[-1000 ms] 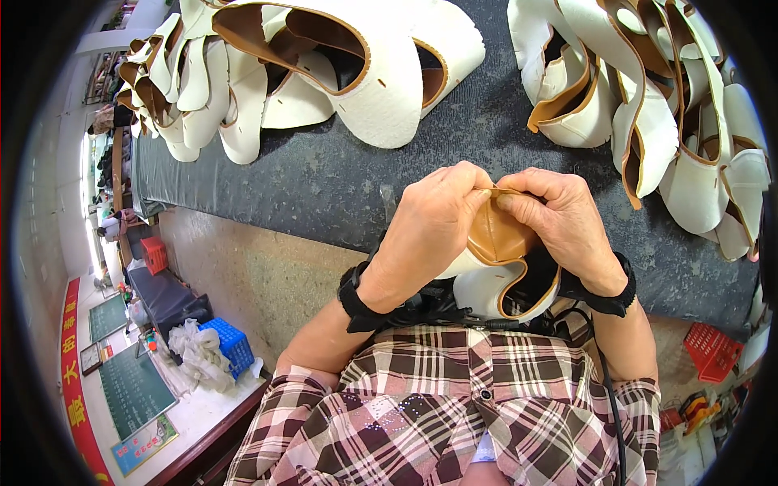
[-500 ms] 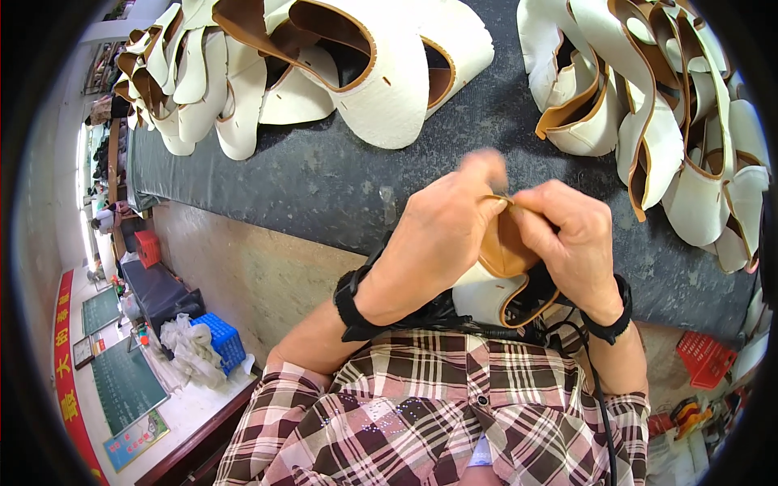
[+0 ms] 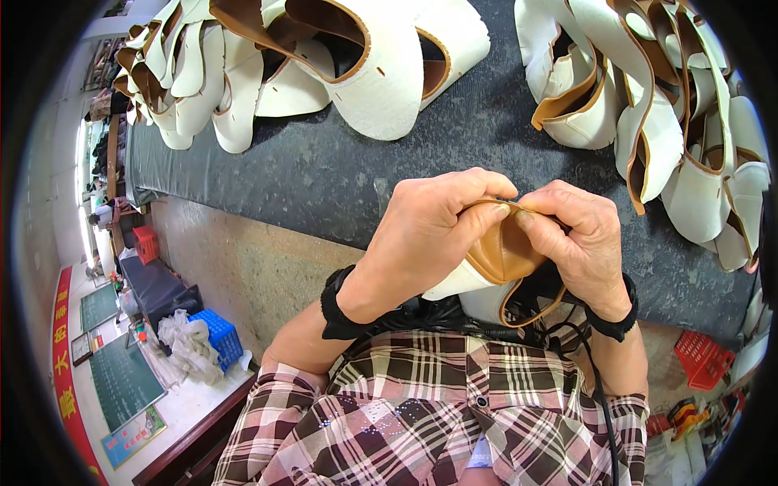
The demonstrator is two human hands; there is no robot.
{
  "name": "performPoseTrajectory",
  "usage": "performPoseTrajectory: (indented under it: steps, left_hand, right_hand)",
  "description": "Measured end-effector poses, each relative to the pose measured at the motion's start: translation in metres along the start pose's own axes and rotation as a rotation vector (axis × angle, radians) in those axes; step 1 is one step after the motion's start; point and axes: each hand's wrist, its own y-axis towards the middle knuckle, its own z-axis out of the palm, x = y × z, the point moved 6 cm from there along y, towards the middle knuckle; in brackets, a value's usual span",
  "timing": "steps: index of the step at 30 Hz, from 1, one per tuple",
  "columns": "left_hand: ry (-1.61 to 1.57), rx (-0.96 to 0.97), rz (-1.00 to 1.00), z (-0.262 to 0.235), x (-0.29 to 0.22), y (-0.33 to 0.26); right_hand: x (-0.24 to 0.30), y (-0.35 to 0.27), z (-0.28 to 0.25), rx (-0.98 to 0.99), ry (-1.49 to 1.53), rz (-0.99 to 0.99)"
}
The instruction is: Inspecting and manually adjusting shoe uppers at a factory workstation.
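Observation:
Between my hands is a shoe upper, tan on one face and white on the other, with a thin brown edge. My left hand pinches that edge between thumb and fingers. Close beside it, my right hand pinches the same edge, the two thumbs almost touching. The lower part of the upper hangs toward my body, with a narrow strap-like loop below my right hand. Ahead on the dark tabletop lie several white shoe uppers with brown linings.
More white uppers are piled at the right of the table. A black cable runs down my right side. Red basket stands low at the right; a blue basket and plastic bags are at the left.
My left fingers, blurred and raised before, have come down onto the upper's edge. More of the tan face shows, and both hands stay close together.

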Motion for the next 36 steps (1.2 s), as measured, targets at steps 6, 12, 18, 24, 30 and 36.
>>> performPoseTrajectory:
  steps: [6, 12, 18, 24, 30, 36]
  left_hand:
    - [-0.234, -0.016, -0.179, 0.009, 0.010, -0.004]
    - [0.069, -0.117, 0.079, 0.009, 0.000, -0.004]
    - [0.094, -0.077, 0.008, 0.008, -0.004, -0.007]
    - [0.277, -0.125, 0.047, 0.009, -0.011, -0.019]
    - [0.490, -0.260, 0.102, -0.008, -0.028, -0.021]
    - [0.851, -0.689, 0.355, -0.145, -0.069, 0.001]
  right_hand:
    - [0.006, 0.001, -0.002, 0.004, -0.043, -0.074]
    - [-0.002, 0.014, -0.004, 0.167, -0.016, 0.062]
    - [0.018, 0.005, 0.001, 0.013, -0.302, -0.360]
    - [0.005, 0.002, 0.012, 0.046, -0.215, -0.259]
    - [0.039, 0.002, 0.019, -0.063, -0.486, -0.445]
    - [0.088, 0.019, -0.039, -0.305, -0.133, -0.493]
